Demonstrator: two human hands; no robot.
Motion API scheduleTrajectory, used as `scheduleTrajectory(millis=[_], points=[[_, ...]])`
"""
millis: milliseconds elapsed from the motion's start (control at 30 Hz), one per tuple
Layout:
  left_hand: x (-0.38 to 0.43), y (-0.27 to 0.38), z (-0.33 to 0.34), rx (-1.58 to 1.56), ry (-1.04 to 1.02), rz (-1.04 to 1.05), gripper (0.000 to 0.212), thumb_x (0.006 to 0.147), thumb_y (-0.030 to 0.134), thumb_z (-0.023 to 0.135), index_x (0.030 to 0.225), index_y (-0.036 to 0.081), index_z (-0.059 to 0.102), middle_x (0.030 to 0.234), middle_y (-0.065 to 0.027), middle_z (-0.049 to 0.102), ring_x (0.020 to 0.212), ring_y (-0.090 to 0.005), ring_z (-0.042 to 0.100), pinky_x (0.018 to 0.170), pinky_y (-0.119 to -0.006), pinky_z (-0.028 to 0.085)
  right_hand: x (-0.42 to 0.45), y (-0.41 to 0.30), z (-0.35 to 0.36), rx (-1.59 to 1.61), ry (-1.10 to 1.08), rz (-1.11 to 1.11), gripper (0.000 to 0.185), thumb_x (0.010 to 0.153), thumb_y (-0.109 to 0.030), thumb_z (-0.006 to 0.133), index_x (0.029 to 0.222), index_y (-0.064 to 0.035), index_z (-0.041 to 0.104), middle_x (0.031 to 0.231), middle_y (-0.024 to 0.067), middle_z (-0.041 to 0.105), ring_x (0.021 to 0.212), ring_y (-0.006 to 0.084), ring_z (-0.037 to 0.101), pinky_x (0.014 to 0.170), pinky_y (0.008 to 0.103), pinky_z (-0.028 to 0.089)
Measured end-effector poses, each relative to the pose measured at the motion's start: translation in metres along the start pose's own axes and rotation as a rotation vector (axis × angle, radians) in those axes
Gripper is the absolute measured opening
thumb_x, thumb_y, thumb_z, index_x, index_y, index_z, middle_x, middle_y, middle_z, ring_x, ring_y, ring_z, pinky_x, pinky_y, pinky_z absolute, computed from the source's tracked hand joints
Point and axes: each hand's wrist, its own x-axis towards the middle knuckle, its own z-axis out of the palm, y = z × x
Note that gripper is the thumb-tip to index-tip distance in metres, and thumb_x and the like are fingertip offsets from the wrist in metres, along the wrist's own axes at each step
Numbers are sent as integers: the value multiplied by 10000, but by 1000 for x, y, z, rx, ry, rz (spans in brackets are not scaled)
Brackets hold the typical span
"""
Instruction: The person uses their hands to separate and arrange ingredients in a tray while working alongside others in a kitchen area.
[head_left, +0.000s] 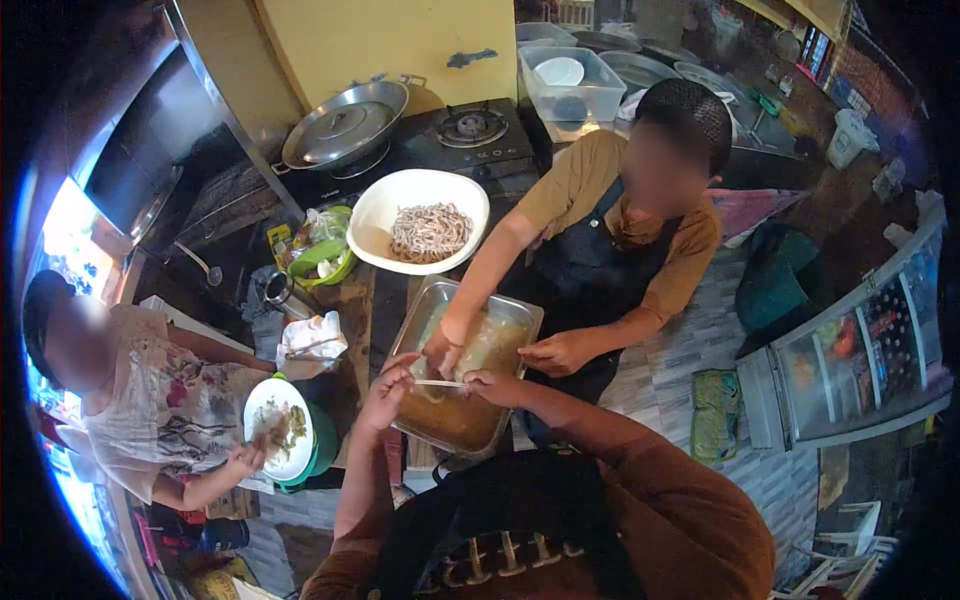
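Note:
My left hand (388, 394) and my right hand (495, 388) hold the two ends of a thin pale strip (439, 383), stretched level between them. I cannot tell whether it is a stick or a strand of food. Below it is a rectangular steel pan (480, 442) of cloudy brownish liquid. A co-worker's hand (444, 349) dips into the pan from the far side, and that person's other hand (559, 354) is above its right rim. Beyond the pan, a white basin (367, 225) holds a heap of pale, string-like strands (431, 233).
A lidded wok (349, 124) stands on the black gas stove (480, 150). Left of the pan are a green basket (334, 270) of vegetables and a steel canister (291, 294). A person at left holds a white plate (274, 461) of food scraps. A glass-door cooler (847, 360) stands right.

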Motion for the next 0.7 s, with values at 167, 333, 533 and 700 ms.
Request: scheduleTrajectory(millis=[167,333,533,700], points=[[-7,-26,11,-23,5,-66,144,756,165,478,746,33,534,1065,-130,475,938,-245,478,809,-339,371,-3,-9,5,-176,128,86,241,804,-246,431,764,-27,522,678,120,529,671,214,519,637,334,403],[4,-48,42,1027,-301,-63,317,704,278,539,959,90,540,971,-178,518,922,-306,493,778,-384,399,-9,-29,0,-199,89,157,192,808,-179,412,756,-47,542,681,78,537,643,144,520,596,302,413],[15,-4,42,784,-478,-345,385,762,356,473,1054,105,472,979,-156,525,910,-311,504,743,-413,404,-3,3,3,-618,123,-9,194,779,-214,446,756,-61,563,629,112,551,548,201,536,549,326,423],[20,-21,51,705,-192,22,321,823,326,392,980,72,509,923,-172,531,876,-341,495,737,-404,400,9,-34,-1,-526,78,69,178,764,-198,463,754,-43,550,658,72,571,617,174,557,580,303,427]])
